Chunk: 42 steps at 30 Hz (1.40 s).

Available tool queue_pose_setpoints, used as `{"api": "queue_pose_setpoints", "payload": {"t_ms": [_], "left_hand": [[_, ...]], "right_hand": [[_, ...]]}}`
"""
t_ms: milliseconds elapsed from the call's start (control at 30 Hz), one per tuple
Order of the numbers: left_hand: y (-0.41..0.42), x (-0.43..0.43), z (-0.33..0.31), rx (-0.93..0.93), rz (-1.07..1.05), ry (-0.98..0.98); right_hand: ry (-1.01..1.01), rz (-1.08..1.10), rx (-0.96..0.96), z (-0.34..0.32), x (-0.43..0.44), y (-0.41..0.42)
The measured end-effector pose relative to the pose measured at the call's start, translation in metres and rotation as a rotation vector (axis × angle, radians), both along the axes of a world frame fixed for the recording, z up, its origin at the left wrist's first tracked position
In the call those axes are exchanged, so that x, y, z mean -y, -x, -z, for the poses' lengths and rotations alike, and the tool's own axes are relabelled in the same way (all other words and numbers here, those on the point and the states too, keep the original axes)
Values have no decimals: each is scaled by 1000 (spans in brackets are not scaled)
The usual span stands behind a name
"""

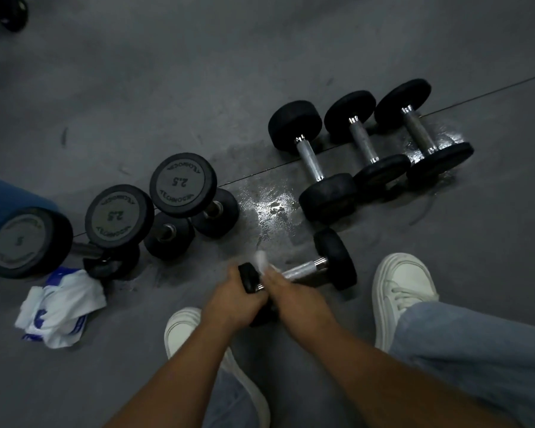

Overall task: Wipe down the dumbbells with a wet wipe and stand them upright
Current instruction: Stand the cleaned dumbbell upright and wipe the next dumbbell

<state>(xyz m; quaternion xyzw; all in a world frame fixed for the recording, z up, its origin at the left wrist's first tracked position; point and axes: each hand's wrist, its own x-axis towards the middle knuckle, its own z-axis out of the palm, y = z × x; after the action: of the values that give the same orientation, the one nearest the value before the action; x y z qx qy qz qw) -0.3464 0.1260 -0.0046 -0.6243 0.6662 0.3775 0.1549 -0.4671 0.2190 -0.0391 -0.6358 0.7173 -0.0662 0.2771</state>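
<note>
L hand grips the near black rubber head of a short chrome-handled dumbbell; R hand pinches a crumpled white wet wipe against the handle; dumbbell lies on the grey floor btwn two white sneakers; wet sheen just beyond; three upright dumbbells at left, three flat dumbbells far right; white-and-blue wipe packet nr the upright ones.

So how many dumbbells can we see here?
7 dumbbells: three upright at left; three lying upper right; one gripped by left hand, right hand holding a wet wipe on it. Dark object top left unclear.
</note>
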Motion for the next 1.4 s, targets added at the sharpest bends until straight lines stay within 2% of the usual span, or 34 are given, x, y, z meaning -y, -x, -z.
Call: {"api": "queue_pose_setpoints", "payload": {"t_ms": [33, 100, 133, 267, 300, 367, 433, 467, 567, 633, 733, 767, 867, 967, 1100, 1200, 1267, 1333, 1367, 1400], "left_hand": [[-2, -8, 0, 13, -11, 30], [-3, -27, 2, 42, -58, 111], [-1, -35, 2, 30, -88, 132], [-4, -37, 8, -97, -84, 58], [-6, -33, 9, -130, -71, 27], [-7, -27, 9, -190, -79, -5], [-4, -22, 9, -203, -106, 9], [-3, -20, 10, -185, -104, 12], [-2, -12, 12, -153, -81, 6], [-2, -7, 12, -163, -73, -13], [0, -8, 11, -122, -72, -12], [-1, -10, 10, -119, -67, 5], [-3, -10, 10, -130, -54, 20], [-6, -9, 14, -140, -41, -1], [-7, -6, 15, -119, -28, -13], [-8, -17, 11, -78, -124, 139], [-4, -35, 7, -100, -218, 218], [1, -48, 8, -179, -312, 160], [3, -48, 10, -190, -320, 128], [3, -45, 12, -177, -286, 114]], "right_hand": [[-20, 19, -25, 0, 2, 3], [-152, 231, 5, 3, 3, 12], [-153, 253, 24, 2, 2, 10], [-92, 73, 227, -8, 3, -7], [-101, 120, 239, -8, 7, -2], [-110, 371, 243, -5, 17, 16], [-92, 498, 159, -1, 19, 25], [-118, 475, 112, -2, 18, 22], [-165, 365, 299, -8, 13, -2], [-164, 294, 304, -3, 14, -1], [-128, 509, 176, 9, 13, 13], [-120, 538, 201, 8, 11, 9], [-140, 389, 373, 5, 7, 0], [-101, 500, 249, 9, 7, 12], [-110, 263, 338, -3, 11, -4], [-85, 586, 258, 8, 14, 17], [-86, 535, 267, 7, 9, 14], [-140, 416, 375, 1, 7, 5], [-152, 368, 332, 4, 8, 7], [-151, 422, 262, 9, 11, 14]]}}
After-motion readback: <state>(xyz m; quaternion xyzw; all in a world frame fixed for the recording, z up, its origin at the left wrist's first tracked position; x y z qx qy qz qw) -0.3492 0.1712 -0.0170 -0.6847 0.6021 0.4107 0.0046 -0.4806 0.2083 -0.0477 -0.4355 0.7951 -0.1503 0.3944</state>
